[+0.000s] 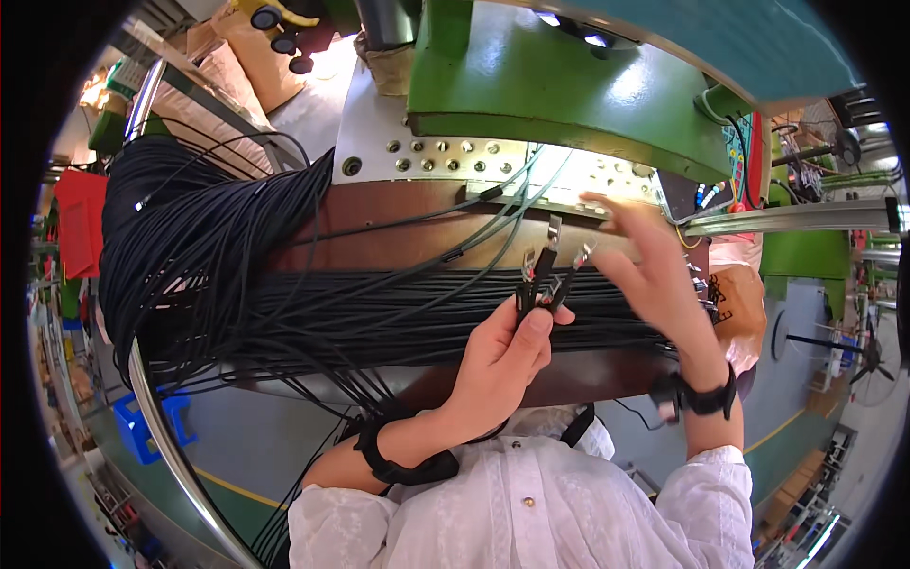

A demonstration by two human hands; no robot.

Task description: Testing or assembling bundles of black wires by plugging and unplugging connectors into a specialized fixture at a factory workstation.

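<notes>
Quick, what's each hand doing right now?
Left hand: closed, holding black cable ends with metal tips.
Right hand: open, blurred, seemingly empty.

Black cable ends [545, 264], metal-tipped, fanned out

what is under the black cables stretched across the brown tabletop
The brown tabletop shows along the far and near sides of the black cables; whatever lies directly beneath them is covered and can't be seen.

From here I get a blurred right hand [656, 277]; the left hand [502, 360] hides part of the black connectors [544, 267].
</notes>
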